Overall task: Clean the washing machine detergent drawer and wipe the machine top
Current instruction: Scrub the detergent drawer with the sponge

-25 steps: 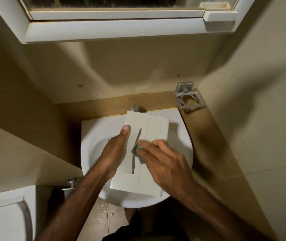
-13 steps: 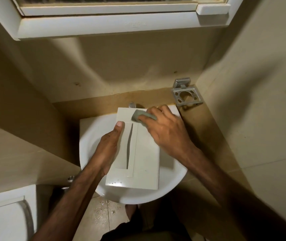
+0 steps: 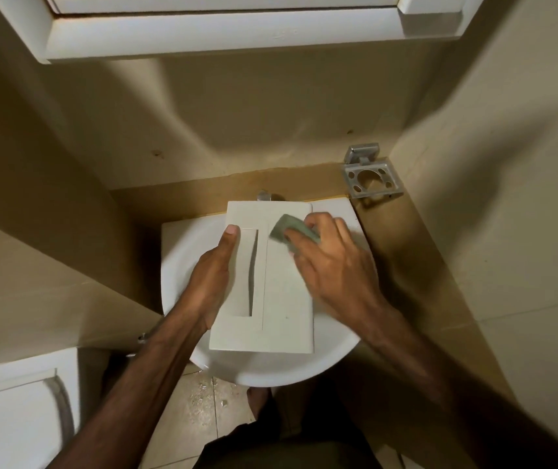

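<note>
A flat white detergent drawer (image 3: pixel 281 309) with a long slot lies over a round white sink (image 3: pixel 291 370). My left hand (image 3: pixel 210 282) grips its left edge, thumb on top near the slot. My right hand (image 3: pixel 331 265) holds a grey-green sponge (image 3: pixel 291 231) and presses it on the drawer's far right part.
A metal tap (image 3: pixel 264 196) shows just behind the drawer. A metal holder (image 3: pixel 369 179) is fixed to the right wall. A white cabinet (image 3: pixel 223 32) hangs overhead. A white toilet cistern (image 3: pixel 13 411) stands at the lower left. Tiled walls close in on both sides.
My right hand swept the sponge from the drawer's middle up to its far end, then slightly right and back. My left hand kept its hold on the left edge.
</note>
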{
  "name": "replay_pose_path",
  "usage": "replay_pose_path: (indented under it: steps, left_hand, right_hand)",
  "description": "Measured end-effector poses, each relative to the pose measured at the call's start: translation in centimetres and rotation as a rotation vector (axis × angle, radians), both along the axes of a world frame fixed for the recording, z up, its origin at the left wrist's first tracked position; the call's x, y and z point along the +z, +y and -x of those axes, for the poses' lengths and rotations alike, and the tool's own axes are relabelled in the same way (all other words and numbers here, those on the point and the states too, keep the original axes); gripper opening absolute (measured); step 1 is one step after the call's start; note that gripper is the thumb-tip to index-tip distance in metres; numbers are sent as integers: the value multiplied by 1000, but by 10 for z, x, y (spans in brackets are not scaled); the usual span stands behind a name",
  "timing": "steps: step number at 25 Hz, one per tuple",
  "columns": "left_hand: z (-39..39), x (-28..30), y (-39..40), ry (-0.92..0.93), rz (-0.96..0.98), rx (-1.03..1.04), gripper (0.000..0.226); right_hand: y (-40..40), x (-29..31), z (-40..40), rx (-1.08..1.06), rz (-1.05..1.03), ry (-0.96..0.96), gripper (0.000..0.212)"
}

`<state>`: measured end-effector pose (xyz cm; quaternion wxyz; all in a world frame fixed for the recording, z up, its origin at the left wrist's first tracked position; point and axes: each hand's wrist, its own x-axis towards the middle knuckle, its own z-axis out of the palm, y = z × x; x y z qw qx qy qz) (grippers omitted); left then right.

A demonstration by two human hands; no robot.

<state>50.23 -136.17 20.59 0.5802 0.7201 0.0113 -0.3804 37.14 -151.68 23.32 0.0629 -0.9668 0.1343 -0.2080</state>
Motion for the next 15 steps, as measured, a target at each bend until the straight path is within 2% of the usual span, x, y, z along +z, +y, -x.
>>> replay_pose_path:
  steps: [4,6,9,12,15]
  left_hand:
    - [3,5,-9,63,28,33,45]
    - [1,4,-7,90,37,45,51]
    - [0,7,-6,54,30,43,47]
    - [5,11,-10,38,29,9,48]
    - [7,6,-8,45,24,33,32]
  right_hand:
    - [95,-18,29,276,49,66,26]
    - [115,-31,32,312,46,74,30]
    - [109,-36,32,359,75,-11,35]
    - [85,-37,51,431,151,15,30]
    - [42,-33,70,246,125,-12,25]
